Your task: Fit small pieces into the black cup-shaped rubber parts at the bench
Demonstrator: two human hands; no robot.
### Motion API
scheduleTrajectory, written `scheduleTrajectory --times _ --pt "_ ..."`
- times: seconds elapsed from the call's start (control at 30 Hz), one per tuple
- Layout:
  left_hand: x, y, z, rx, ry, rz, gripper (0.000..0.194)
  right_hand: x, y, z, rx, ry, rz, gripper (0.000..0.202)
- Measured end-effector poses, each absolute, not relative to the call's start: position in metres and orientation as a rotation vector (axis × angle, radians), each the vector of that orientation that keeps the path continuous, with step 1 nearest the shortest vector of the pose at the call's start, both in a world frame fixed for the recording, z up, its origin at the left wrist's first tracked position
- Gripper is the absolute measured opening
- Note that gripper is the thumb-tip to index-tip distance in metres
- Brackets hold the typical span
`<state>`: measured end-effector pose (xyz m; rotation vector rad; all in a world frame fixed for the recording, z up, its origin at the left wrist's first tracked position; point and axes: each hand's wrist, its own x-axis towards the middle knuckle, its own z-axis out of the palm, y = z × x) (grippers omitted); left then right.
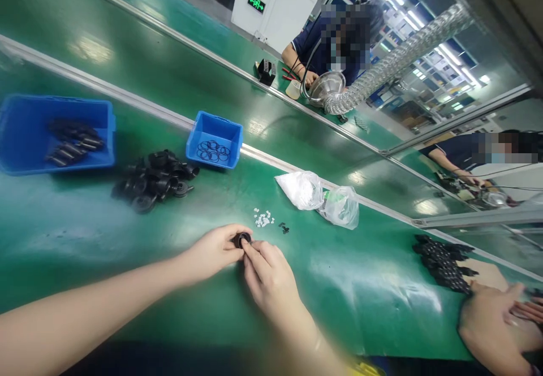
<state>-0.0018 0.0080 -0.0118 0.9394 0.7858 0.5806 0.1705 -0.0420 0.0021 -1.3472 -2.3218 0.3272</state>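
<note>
My left hand (214, 251) grips a small round hollow black plastic part (242, 238), its opening facing up. At that opening, my right hand (271, 277) has its fingers pinched together, with fingertips touching the inner rim. Anything small between those fingertips is hidden. Just beyond my hands lie a scatter of tiny white pieces (263, 219) and a smaller cluster of tiny black pieces (284, 228). A heap of black plastic parts (155, 181), some with round flanges, rests on the green table farther left.
A small blue bin (234, 148) holds thin black rings; a larger blue bin (21, 144) has ribbed black parts. Two clear plastic bags (302, 190) lie against the metal rail. At right, another person's hand (492, 322) is near piled black parts (443, 260). People work across the bench.
</note>
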Motion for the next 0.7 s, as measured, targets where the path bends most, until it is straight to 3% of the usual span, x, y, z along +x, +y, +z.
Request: scheduleTrajectory --times 0.2,0.43,0.6,0.7 --pt "0.0 0.007 0.001 0.846 0.669 0.598 0.032 0.18 -0.041 0.016 -1.399 -1.912 0.341 0.031" --pt "0.003 0.006 -0.004 0.973 0.667 0.607 0.023 0.178 -0.041 0.009 -1.347 -2.158 0.569 0.046" --pt "0.002 0.001 -0.004 1.289 0.812 0.549 0.035 0.173 -0.043 0.007 -1.255 -2.416 0.286 0.037" --pt "-0.002 0.003 0.01 1.457 0.787 0.458 0.047 0.184 -0.046 0.015 -1.35 -2.322 0.343 0.03"
